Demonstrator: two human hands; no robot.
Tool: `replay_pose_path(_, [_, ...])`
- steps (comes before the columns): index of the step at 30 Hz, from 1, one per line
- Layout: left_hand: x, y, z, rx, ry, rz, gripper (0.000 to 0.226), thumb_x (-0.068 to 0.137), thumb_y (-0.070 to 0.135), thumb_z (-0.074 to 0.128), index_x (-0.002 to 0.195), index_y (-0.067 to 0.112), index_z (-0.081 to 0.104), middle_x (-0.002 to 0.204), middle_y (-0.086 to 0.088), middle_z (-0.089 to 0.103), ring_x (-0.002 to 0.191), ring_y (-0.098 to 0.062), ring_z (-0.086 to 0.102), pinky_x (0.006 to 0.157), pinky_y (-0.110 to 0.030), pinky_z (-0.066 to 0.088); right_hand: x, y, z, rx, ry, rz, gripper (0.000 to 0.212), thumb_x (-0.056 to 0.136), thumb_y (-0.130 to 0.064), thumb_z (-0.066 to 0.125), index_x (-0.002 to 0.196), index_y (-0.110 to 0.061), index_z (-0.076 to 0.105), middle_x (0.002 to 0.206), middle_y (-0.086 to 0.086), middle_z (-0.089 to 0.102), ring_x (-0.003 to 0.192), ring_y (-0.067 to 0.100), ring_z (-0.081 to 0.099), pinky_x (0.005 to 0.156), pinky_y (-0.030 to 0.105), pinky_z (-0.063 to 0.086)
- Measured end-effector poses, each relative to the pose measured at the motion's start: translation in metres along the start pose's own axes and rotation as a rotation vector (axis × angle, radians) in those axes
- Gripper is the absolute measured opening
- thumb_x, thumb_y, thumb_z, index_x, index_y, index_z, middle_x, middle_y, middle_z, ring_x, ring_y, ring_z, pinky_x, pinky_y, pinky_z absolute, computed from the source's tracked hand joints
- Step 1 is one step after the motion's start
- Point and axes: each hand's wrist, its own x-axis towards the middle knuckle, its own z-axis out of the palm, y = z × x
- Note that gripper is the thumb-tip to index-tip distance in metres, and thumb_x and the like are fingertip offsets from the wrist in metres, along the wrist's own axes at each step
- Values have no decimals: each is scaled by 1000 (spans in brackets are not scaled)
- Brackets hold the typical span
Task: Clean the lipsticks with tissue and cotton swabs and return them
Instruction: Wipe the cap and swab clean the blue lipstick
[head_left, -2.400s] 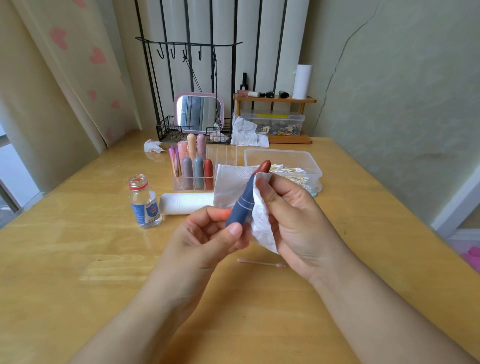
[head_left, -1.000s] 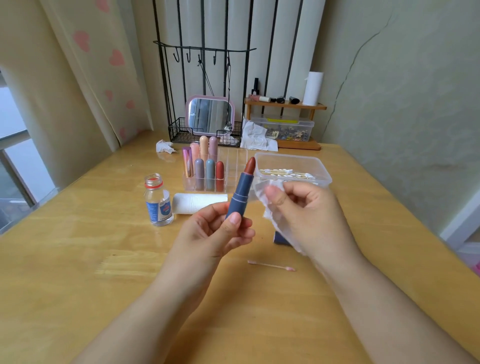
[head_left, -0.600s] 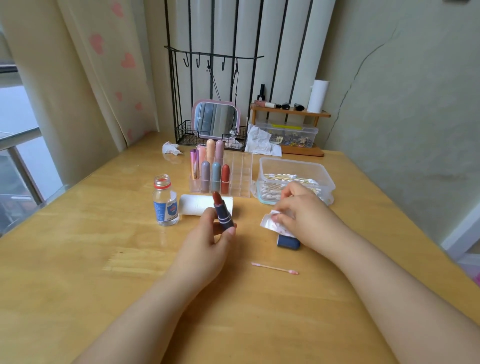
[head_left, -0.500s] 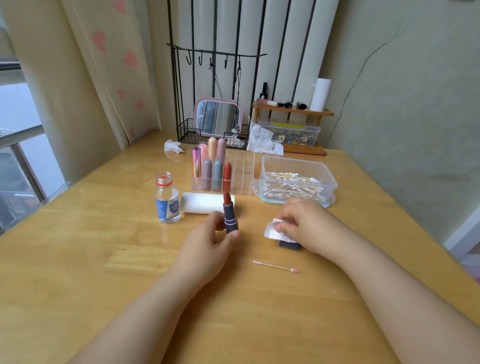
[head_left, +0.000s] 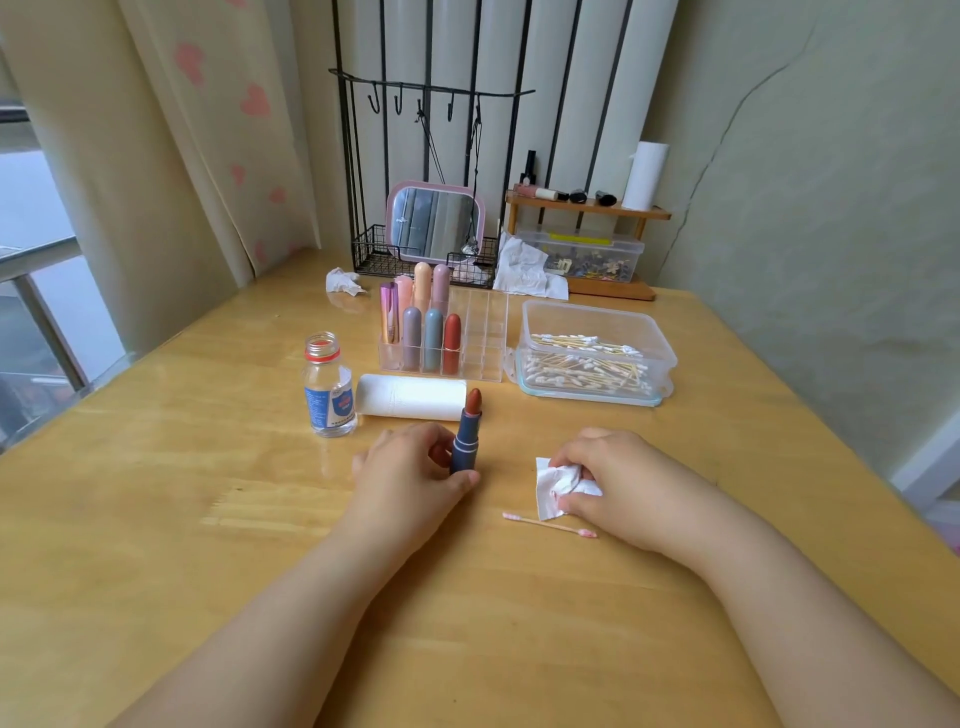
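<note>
A pale wooden counter (head_left: 156, 519) fills the view, set into a corner between a cream curtain (head_left: 208, 130) with pink hearts on the left and a cracked greenish wall (head_left: 831, 208) on the right; a window shows at the far left. At the far edge stand a black wire rack (head_left: 415, 156) with hooks, a pink-framed mirror (head_left: 435, 222), a small wooden shelf (head_left: 587, 208) with cosmetics and a white roll, and a clear box of small items beneath it. Nearer, a clear organizer (head_left: 483, 338) holds several capped lipsticks in its left compartments, and a clear tub of cotton swabs (head_left: 587, 358) sits to its right. A tissue roll (head_left: 410, 397) lies on its side just near of the organizer, with a small clear bottle (head_left: 328, 387) to its left; the bottle's blue and white label is too small to read. Both forearms reach in from the near edge, hands well apart. The left hand (head_left: 410, 473) curls around the base of the open lipstick (head_left: 466, 434), a blue tube standing upright on the counter with its brick-red bullet extended, just near of the tissue roll's right end. The right hand (head_left: 618, 478) rests on the counter with fingers bent over a crumpled tissue (head_left: 563, 486), gripping it. A used cotton swab (head_left: 548, 525) with pink-stained tips lies on the counter just near of the tissue.
</note>
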Motion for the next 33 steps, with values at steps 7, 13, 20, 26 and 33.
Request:
replay_pose_path(7, [0, -1, 0, 30, 15, 4, 21, 80, 38, 70, 86, 31, 50, 76, 19, 50, 96, -14, 51, 87, -32, 35, -8, -1, -9, 217, 174, 37, 24, 85, -22, 67, 108, -26, 61, 89, -20, 50, 76, -6, 48, 68, 5, 36])
replay_pose_path(13, [1, -3, 1, 39, 11, 6, 19, 80, 38, 70, 86, 31, 53, 75, 19, 51, 94, -15, 52, 83, -31, 34, -8, -5, -5, 313, 181, 56, 23, 83, -19, 69, 104, -24, 63, 84, -15, 54, 67, -3, 49, 63, 7, 37])
replay_pose_path(20, [1, -2, 0, 58, -5, -20, 30, 77, 41, 73, 96, 30, 53, 88, 15, 51, 102, -13, 51, 86, -31, 34, -11, -10, -9, 405, 199, 78, 24, 83, -18, 71, 97, -33, 58, 82, -15, 53, 65, 0, 49, 65, 7, 40])
replay_pose_path(26, [-15, 9, -18, -369, 343, 17, 25, 62, 25, 50, 85, 27, 42, 88, 8, 45, 84, -7, 45, 83, -36, 40, -14, -10, -15, 638, 181, 83, 28, 83, -14, 71, 92, -36, 57, 79, -11, 64, 70, 0, 61, 67, 11, 46])
replay_pose_path(33, [-44, 44, -20, -493, 145, 259, 4, 76, 22, 52, 73, 23, 55, 71, 5, 61, 58, -7, 53, 52, -12, 39, -19, -14, -40, 1052, 95, -73, 31, 72, -11, 77, 99, -7, 63, 90, 3, 71, 87, 12, 66, 81, 21, 50])
